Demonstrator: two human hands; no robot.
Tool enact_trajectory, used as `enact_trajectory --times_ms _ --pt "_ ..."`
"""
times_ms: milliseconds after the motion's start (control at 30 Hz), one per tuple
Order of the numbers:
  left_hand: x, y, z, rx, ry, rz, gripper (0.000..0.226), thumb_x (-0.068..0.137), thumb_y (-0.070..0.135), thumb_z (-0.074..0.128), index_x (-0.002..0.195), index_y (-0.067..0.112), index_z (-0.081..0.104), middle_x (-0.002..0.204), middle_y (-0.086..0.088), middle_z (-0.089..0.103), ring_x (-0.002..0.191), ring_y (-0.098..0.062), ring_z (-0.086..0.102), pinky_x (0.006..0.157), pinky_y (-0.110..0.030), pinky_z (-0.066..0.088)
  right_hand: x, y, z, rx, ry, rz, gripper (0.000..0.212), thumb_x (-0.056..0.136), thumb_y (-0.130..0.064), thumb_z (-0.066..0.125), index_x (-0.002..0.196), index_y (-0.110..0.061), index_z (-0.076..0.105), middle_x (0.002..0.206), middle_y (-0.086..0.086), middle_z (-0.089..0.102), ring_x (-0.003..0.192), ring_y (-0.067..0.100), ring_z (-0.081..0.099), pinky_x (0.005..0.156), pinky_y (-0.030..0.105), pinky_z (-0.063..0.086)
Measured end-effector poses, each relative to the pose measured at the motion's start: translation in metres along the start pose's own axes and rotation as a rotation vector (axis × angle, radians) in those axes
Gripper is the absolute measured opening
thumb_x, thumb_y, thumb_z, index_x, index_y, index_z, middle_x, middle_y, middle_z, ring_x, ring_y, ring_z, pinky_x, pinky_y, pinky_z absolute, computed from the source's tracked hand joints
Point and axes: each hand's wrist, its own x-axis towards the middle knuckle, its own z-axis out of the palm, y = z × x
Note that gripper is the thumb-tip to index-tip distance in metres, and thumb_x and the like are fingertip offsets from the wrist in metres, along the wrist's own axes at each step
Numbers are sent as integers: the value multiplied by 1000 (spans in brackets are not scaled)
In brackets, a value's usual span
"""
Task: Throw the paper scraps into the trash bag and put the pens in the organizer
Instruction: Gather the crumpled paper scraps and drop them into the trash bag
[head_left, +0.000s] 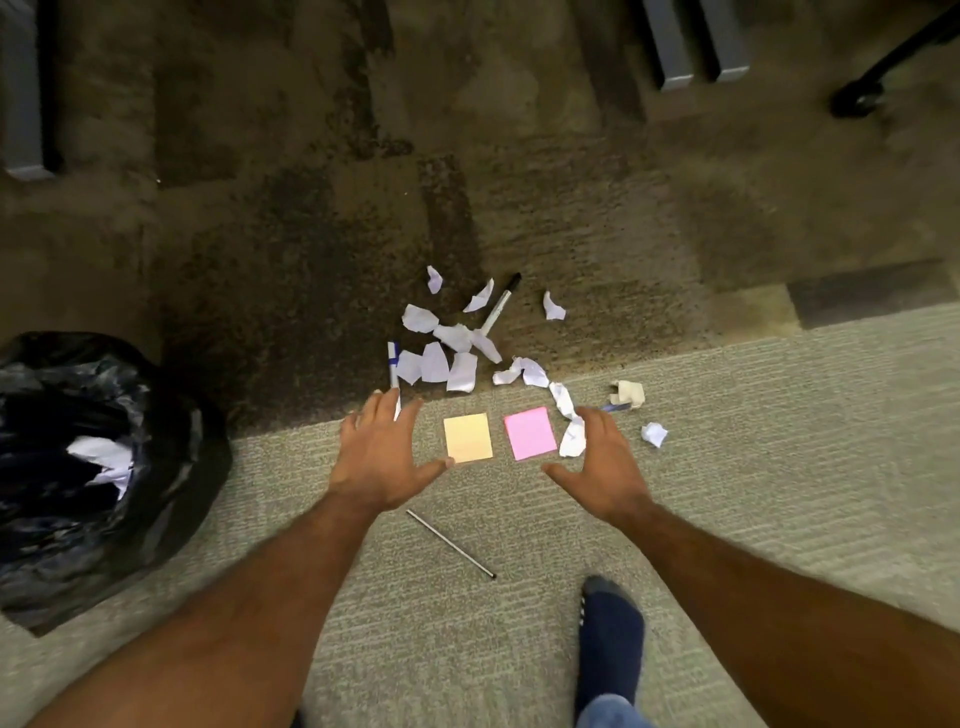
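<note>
Several white paper scraps (441, 353) lie scattered on the carpet ahead of me. A black-capped marker (500, 304) lies among them, and a blue-capped pen (392, 364) lies at their left edge. A thin dark pen (451, 543) lies nearer, between my forearms. The black trash bag (171, 467) stands open at the left with white scraps inside. My left hand (382, 457) hovers with fingers spread, its fingertips over the blue-capped pen's lower end. With its fingers also spread, my right hand (600, 467) hovers by a scrap (573, 439). No organizer is in view.
A yellow sticky-note pad (467, 437) and a pink one (530, 433) lie between my hands. A crumpled cream wad (628, 393) and a small white ball (654, 433) lie to the right. My socked foot (610, 634) is below. Grey furniture legs (675, 47) and a chair caster (857, 96) stand farther off.
</note>
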Motion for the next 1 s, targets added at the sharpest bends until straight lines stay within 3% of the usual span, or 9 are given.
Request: enact_trajectory --times_ms 200,367,467,567,667,767,900,1000 --pt "70 -3 12 -101 8 -11 96 77 66 64 152 23 22 162 -10 16 149 -31 12 113 -55 28 63 -5 13 87 -26 -81 100 77 -39 81 152 -13 21 155 9 27 140 26 35 114 42 35" --pt "126 -15 41 -171 23 35 96 75 55 73 151 21 24 155 -11 23 143 -36 22 109 -54 37 117 -10 50 85 14 -131 98 73 -38 84 149 -14 28 150 9 32 137 26 38 111 44 39" --pt "150 -20 59 -178 7 55 102 72 57 76 152 25 22 158 -12 17 146 -40 14 114 -55 31 140 -11 72 21 34 -130 104 69 -44 85 150 -17 26 154 10 26 140 30 33 110 46 40" --pt "168 -21 73 -98 -64 90 109 69 62 75 154 35 13 163 -11 0 148 -44 -5 118 -58 17 154 -8 86 -94 18 -101 109 67 -52 84 153 -24 22 162 16 7 149 37 14 114 52 34" --pt "178 -16 81 -24 -40 143 108 68 62 76 154 36 15 163 -12 -1 147 -47 -3 116 -61 20 162 -2 92 -216 -5 -64 110 67 -56 82 153 -29 20 163 19 -2 151 40 0 116 60 27" --pt "183 -11 89 -1 -25 155 107 68 61 76 153 39 16 162 -11 1 147 -47 -2 111 -64 30 169 -2 95 -231 -26 -49 105 70 -53 81 153 -31 20 163 20 -7 150 44 -4 115 64 26" --pt "187 -7 98 22 -42 126 105 70 62 74 154 41 13 163 -11 -3 148 -44 -4 107 -66 33 180 -9 100 -271 -23 -67 94 76 -49 77 151 -36 22 162 20 -9 149 48 -3 113 64 29" --pt "187 -7 104 74 14 131 98 73 60 72 152 42 17 161 -15 4 147 -43 8 103 -63 37 187 -13 105 -238 -4 -67 80 79 -47 74 146 -36 32 161 21 -3 148 47 5 114 58 32"
